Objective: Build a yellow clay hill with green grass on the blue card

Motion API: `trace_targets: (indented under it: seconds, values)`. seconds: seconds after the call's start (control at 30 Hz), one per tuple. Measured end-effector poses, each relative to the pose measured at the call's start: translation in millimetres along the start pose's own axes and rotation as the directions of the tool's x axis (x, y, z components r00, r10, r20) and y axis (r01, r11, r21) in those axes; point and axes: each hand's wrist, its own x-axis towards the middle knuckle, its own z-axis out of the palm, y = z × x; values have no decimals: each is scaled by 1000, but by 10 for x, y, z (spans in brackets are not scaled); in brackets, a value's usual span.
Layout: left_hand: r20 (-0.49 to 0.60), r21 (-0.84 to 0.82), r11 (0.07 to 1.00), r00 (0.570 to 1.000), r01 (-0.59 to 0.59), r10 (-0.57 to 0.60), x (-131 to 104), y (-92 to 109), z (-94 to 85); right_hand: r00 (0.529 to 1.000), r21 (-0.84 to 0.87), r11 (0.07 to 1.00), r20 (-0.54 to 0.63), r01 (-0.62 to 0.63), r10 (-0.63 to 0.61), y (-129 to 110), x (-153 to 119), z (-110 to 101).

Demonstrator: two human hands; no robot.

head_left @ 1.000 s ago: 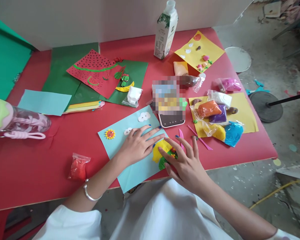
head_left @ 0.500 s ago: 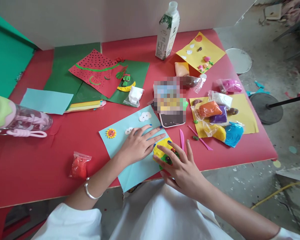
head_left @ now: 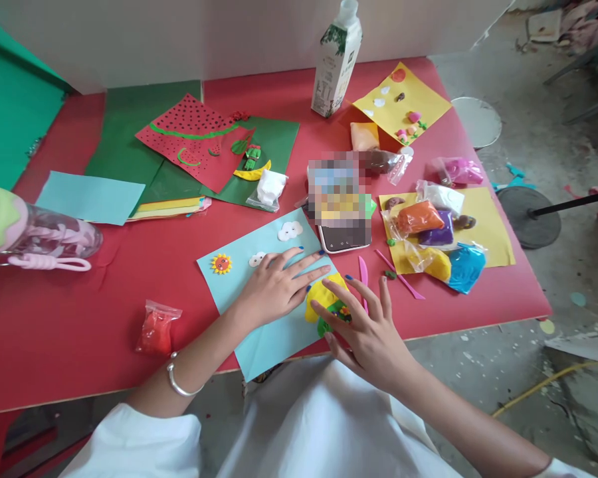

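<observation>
Bags of soft clay in orange (head_left: 417, 217), purple (head_left: 437, 229), white, yellow and blue (head_left: 464, 267) crowd a yellow paper sheet (head_left: 496, 226) on the right of the red tabletop (head_left: 94, 332). Two slim pink plastic tools (head_left: 363, 282) lie between that sheet and the right hand (head_left: 369, 335), and a white-edged phone (head_left: 345, 238), its screen mostly blurred out, sits just beyond the light-blue paper sheet (head_left: 259, 338) — the closest obstacle on the far side. Farther off stand a white carton bottle (head_left: 331, 76) and, to the left, a red watermelon-patterned sheet (head_left: 192, 143) on green paper.

The light-blue sheet lies at the table's near edge, its near corner reaching past it. Red surface is open to its left, as far as a small bag of red clay (head_left: 158, 330).

The left hand (head_left: 274, 292) rests on the sheet with fingers spread, gripping nothing visible. The right hand's fingers are spread and slightly bent over the yellow and green clay shapes (head_left: 323, 294); whether the fingertips press down cannot be told.

The sheet sits aslant, one corner toward the phone, with the clay sun (head_left: 222, 263) near its left corner — its sides look too alike to pick out a long axis.
</observation>
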Motion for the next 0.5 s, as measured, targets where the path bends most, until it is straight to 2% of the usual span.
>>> trace_targets:
  seconds: [0.17,0.5]
  values:
    - [-27,-9,1000,1000,-7,7,-7,-3,5,999,47,999,36,-8,6,-32,-25,21]
    - [15,-3,1000,1000,-7,7,-2,4,-25,997,78,997,76,-27,21,-59,-75,36]
